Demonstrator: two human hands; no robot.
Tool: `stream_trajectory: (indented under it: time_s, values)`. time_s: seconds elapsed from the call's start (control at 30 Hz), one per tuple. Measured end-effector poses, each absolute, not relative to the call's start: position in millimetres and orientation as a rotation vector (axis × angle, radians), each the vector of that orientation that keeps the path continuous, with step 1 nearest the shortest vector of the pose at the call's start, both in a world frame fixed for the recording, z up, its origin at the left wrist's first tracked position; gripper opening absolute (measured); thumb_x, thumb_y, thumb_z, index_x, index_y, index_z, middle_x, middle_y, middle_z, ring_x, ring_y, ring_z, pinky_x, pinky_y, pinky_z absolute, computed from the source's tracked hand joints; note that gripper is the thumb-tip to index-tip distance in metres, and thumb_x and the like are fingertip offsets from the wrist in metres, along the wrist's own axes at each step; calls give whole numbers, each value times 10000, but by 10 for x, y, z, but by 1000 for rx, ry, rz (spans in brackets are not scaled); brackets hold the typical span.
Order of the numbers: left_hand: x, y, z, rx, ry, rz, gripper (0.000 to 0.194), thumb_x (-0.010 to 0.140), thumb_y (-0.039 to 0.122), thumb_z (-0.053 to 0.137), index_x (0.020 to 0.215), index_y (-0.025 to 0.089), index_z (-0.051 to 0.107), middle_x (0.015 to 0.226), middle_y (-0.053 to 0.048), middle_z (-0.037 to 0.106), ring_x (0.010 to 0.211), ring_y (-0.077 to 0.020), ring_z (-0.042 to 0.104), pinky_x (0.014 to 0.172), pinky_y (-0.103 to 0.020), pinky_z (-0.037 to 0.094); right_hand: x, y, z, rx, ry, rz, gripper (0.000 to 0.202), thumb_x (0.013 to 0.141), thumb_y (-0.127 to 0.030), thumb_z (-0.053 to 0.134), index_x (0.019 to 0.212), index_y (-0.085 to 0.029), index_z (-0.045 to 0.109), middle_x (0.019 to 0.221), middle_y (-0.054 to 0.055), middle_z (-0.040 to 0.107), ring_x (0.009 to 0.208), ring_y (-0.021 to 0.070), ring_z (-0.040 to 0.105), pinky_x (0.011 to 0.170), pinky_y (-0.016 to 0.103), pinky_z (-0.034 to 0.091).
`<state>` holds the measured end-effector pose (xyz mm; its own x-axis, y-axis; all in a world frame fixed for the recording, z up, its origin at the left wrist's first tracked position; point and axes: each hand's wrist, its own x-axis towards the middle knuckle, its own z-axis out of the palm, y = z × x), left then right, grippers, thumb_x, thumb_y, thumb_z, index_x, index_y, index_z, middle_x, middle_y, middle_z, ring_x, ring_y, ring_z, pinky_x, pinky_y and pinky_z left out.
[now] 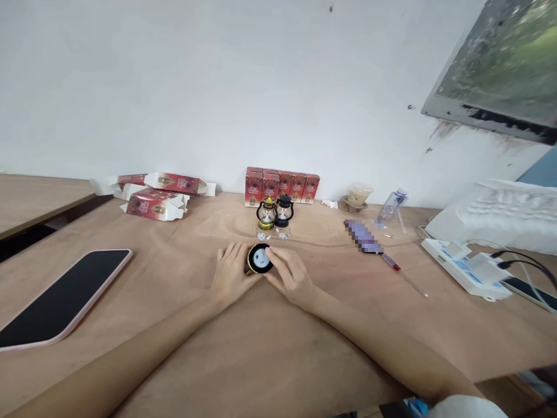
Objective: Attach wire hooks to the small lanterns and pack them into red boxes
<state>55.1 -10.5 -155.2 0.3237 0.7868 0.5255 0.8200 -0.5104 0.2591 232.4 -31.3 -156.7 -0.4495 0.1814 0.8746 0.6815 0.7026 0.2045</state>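
My left hand [230, 270] is closed around a small black-and-gold lantern [260, 259], tipped so that its round base with a pale disc faces me. Fingers of my right hand [292, 274] press on the right rim of that base. Just beyond stand two upright lanterns, a gold-and-black one [267, 213] and a black one [284, 211]. Small white pieces [263, 236] lie on the table in front of them. What my left fingertips touch behind the lantern is hidden.
Red boxes [278, 186] stand against the wall, with opened boxes [156, 200] at left. A large phone [65, 299] lies left. To the right are a screwdriver [402, 273], a phone [363, 237], a cup [357, 196], a bottle [391, 208] and a power strip [463, 270].
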Motion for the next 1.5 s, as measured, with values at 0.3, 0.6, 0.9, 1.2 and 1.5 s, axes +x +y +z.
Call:
stream_trajectory:
  time_s: [0.3, 0.6, 0.9, 1.2, 1.5]
  values:
    - [533, -108, -1547, -2500, -1469, -940, 330, 766, 404, 580, 1008, 186, 530, 976, -95, 655, 930, -284, 566, 736, -361, 349, 2304, -289, -1595, -703, -1943, -763, 413, 886, -270, 496, 1230, -42, 514, 1107, 186, 635, 1093, 221, 558, 931, 348, 469]
    - [531, -112, -1512, -2496, -1531, -830, 341, 773, 401, 569, 1014, 164, 529, 962, -105, 647, 944, -305, 556, 731, -376, 345, 2323, -244, -1673, -803, -2090, -679, 355, 902, -277, 463, 1188, -80, 535, 1165, 204, 613, 1097, 202, 579, 911, 332, 489]
    - [535, -117, -1500, -2510, -1529, -842, 336, 789, 422, 544, 1014, 174, 521, 962, -103, 643, 927, -293, 549, 739, -369, 341, 2307, -239, -1674, -798, -2067, -736, 311, 914, -256, 434, 1146, -81, 543, 1156, 209, 624, 1015, 192, 624, 852, 320, 508]
    - [534, -124, -1504, -2518, -1514, -832, 316, 800, 404, 535, 1012, 171, 519, 972, -107, 637, 939, -298, 549, 743, -379, 344, 2293, -260, -1646, -801, -2048, -785, 333, 874, -168, 412, 1163, -65, 542, 1140, 203, 631, 986, 191, 622, 832, 312, 500]
    - [529, -109, -1518, -2491, -1542, -837, 293, 792, 407, 533, 978, 181, 524, 949, -99, 638, 932, -299, 546, 748, -377, 355, 2294, -268, -1668, -821, -2072, -759, 366, 860, -157, 401, 1192, -69, 527, 1192, 206, 604, 982, 197, 606, 824, 334, 494]
